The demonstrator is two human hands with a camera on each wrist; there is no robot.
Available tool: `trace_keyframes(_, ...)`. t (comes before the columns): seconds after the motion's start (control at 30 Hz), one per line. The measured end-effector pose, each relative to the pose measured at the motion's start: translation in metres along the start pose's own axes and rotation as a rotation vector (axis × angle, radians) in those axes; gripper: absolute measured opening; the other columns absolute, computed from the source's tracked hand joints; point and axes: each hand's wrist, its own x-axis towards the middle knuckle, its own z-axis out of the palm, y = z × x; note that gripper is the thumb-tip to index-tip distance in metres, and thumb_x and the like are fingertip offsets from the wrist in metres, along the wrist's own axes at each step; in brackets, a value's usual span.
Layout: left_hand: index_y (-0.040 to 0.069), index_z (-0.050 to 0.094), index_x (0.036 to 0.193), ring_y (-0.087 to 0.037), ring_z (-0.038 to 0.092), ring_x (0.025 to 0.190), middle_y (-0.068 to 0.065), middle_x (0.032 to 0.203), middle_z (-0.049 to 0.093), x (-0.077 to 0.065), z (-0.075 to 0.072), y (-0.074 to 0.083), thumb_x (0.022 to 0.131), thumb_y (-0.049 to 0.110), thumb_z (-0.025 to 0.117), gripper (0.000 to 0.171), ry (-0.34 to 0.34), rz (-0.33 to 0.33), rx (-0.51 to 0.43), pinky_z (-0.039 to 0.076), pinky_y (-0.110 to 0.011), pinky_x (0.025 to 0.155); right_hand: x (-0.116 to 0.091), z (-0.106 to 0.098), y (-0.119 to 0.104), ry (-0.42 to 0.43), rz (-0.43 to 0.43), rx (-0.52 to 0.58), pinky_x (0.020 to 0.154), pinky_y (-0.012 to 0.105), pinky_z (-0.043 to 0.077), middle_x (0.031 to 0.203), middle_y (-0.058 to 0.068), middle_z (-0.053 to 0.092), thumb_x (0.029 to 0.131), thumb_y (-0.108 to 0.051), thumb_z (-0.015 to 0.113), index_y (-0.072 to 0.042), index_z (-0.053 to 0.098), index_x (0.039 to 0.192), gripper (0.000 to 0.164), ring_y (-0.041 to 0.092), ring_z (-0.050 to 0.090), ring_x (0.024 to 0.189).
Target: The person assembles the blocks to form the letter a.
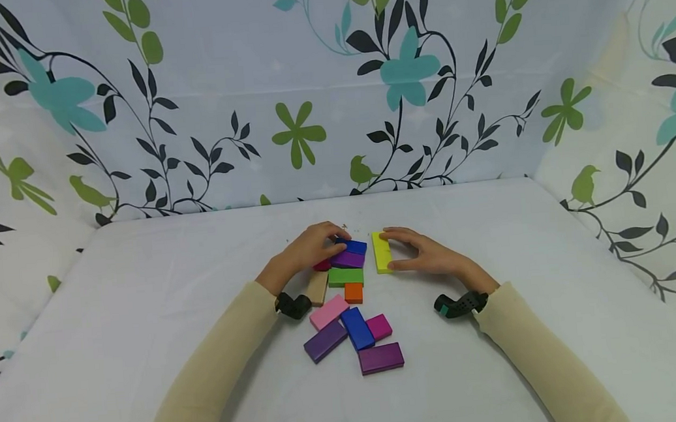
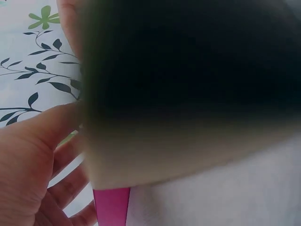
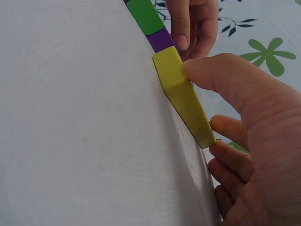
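Observation:
My left hand [image 1: 311, 249] pinches the left end of a blue block [image 1: 355, 247] between thumb and fingers. A purple block [image 1: 347, 260] lies just in front of it, with a green block [image 1: 345, 276] and an orange block [image 1: 353, 293] nearer me. A red block [image 1: 321, 265] shows partly under the left hand. To the right, my right hand [image 1: 429, 253] holds a yellow block [image 1: 382, 252] by its two ends, thumb on the near end; the right wrist view shows the yellow block [image 3: 181, 89] on the cloth. Something dark and blurred hides most of the left wrist view.
Beside the left wrist lies a tan block [image 1: 318, 288]. Nearer me are loose blocks: pink [image 1: 329, 312], dark purple [image 1: 326, 341], blue [image 1: 357, 328], magenta [image 1: 379, 327] and plum [image 1: 381, 358]. White cloth covers the table [image 1: 473, 371]; a patterned curtain [image 1: 333, 139] hangs behind.

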Motion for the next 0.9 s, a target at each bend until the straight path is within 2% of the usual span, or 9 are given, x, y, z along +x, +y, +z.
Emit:
trace_keyframes(0.27,0.006,0.063,0.128,-0.027,0.056,0.114,-0.013,0.126,0.060,0.001,0.001,0.000,0.097,0.019,0.062,0.034,0.011,-0.032,-0.034,0.046,-0.038,0.100,0.000,0.001,-0.001,-0.003,-0.022,0.004,0.114,0.062,0.012,0.159,0.015,0.024,0.090,-0.023,0.069,-0.009,0.040,0.148,0.066,0.038,0.015,0.147)
trace_keyframes(0.57,0.005,0.063,0.127,-0.026,0.056,0.114,-0.012,0.125,0.059,0.005,-0.002,0.001,0.095,0.020,0.064,0.035,0.010,-0.076,-0.067,0.048,-0.036,0.098,0.000,0.000,0.000,0.007,-0.019,-0.004,0.115,0.061,0.012,0.159,0.014,0.025,0.090,-0.021,0.070,-0.009,0.041,0.147,0.066,0.037,0.015,0.147)
trace_keyframes(0.9,0.005,0.063,0.126,-0.024,0.056,0.107,-0.013,0.120,0.059,0.010,0.003,0.004,0.096,0.026,0.063,0.037,0.032,-0.124,-0.034,0.048,-0.035,0.095,0.000,0.000,0.000,0.002,-0.025,-0.002,0.114,0.061,0.012,0.158,0.014,0.026,0.090,-0.020,0.070,-0.007,0.041,0.147,0.065,0.037,0.015,0.147)
